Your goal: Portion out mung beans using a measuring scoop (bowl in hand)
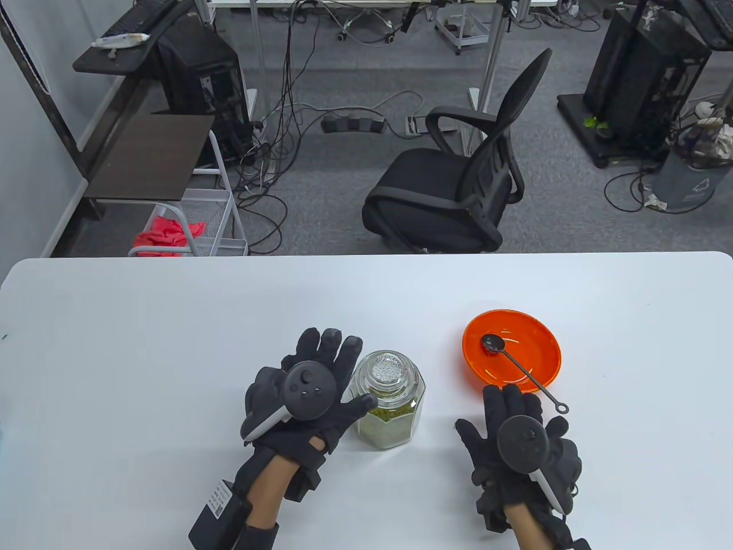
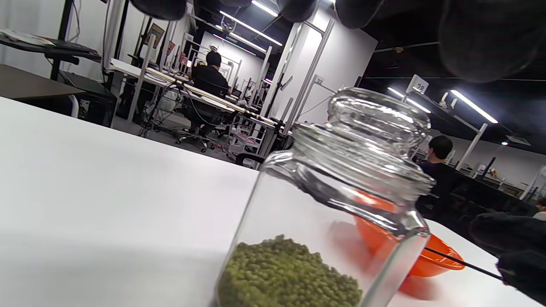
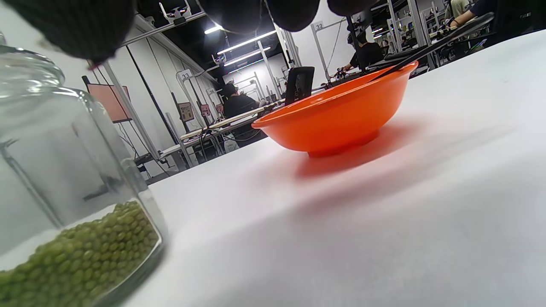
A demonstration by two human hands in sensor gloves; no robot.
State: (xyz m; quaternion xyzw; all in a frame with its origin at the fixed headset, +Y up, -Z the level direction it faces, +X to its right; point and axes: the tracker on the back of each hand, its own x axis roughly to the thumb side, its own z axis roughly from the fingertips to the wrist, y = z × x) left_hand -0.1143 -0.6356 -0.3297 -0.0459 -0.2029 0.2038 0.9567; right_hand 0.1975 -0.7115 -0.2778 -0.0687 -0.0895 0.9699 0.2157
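Observation:
A glass jar (image 1: pixel 387 395) with a glass lid stands on the white table, its lower part filled with green mung beans (image 1: pixel 386 425). My left hand (image 1: pixel 345 378) lies open just left of the jar, thumb against its side. An orange bowl (image 1: pixel 538 350) sits to the right with a black measuring scoop (image 1: pixel 518 366) lying in it, handle over the near rim. My right hand (image 1: pixel 488 410) is open just in front of the bowl, holding nothing. The left wrist view shows the jar (image 2: pixel 341 192) close, the bowl (image 2: pixel 431 265) behind it. The right wrist view shows the bowl (image 3: pixel 341 123) and the jar (image 3: pixel 51 170).
The white table (image 1: pixel 172 344) ends at its far edge, with a black office chair (image 1: pixel 452 189) on the floor beyond it. A wire cart (image 1: pixel 200 226) with red cloth stands off the far left corner.

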